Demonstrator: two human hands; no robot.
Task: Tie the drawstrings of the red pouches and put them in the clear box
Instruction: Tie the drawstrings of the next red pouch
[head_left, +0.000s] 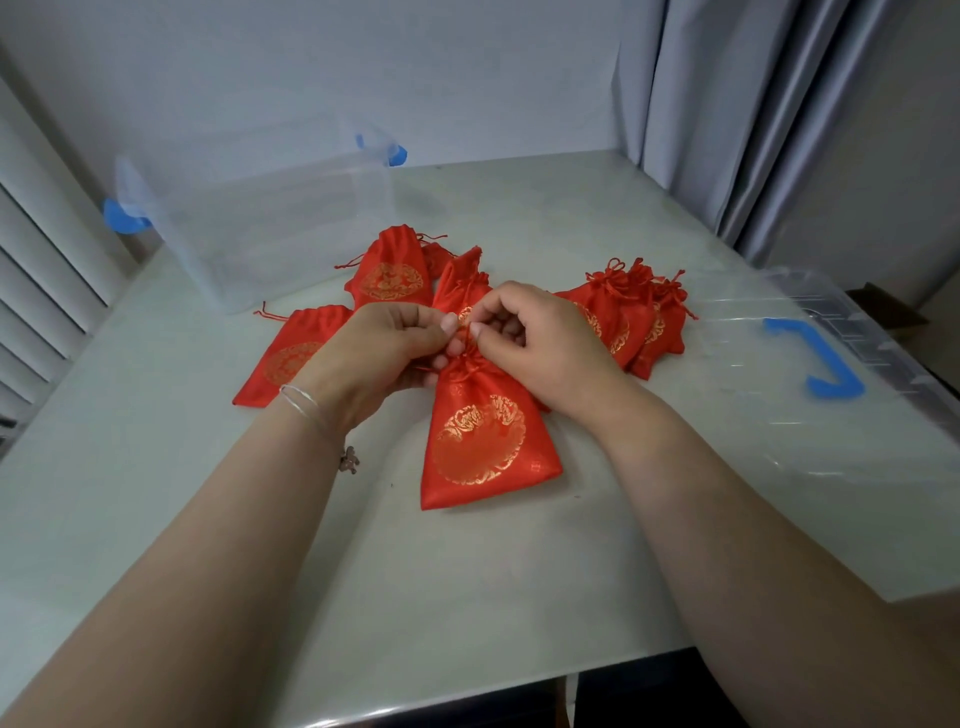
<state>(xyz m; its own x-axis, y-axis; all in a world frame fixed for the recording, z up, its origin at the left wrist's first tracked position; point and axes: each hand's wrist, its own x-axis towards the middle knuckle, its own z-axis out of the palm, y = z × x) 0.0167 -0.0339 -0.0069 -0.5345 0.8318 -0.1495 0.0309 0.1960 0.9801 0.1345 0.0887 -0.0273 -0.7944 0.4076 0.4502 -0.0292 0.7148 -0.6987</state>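
A red pouch with a gold round print (485, 441) lies on the table in front of me, its neck gathered. My left hand (379, 348) and my right hand (530, 332) both pinch its red drawstring (467, 332) at the neck. Behind my hands lie several more red pouches: one at the left (291, 353), one further back (392, 275), one partly hidden behind my hands (460, 283). A bunch with knotted cords (628, 306) lies at the right. The clear box (270, 218) stands at the back left, tilted, with blue latches.
The clear lid (810, 415) with a blue handle (815, 358) lies on the table at the right. Grey curtains (753, 104) hang at the back right, and slatted shutters (41, 291) run along the left. The table's front edge (467, 691) is near me.
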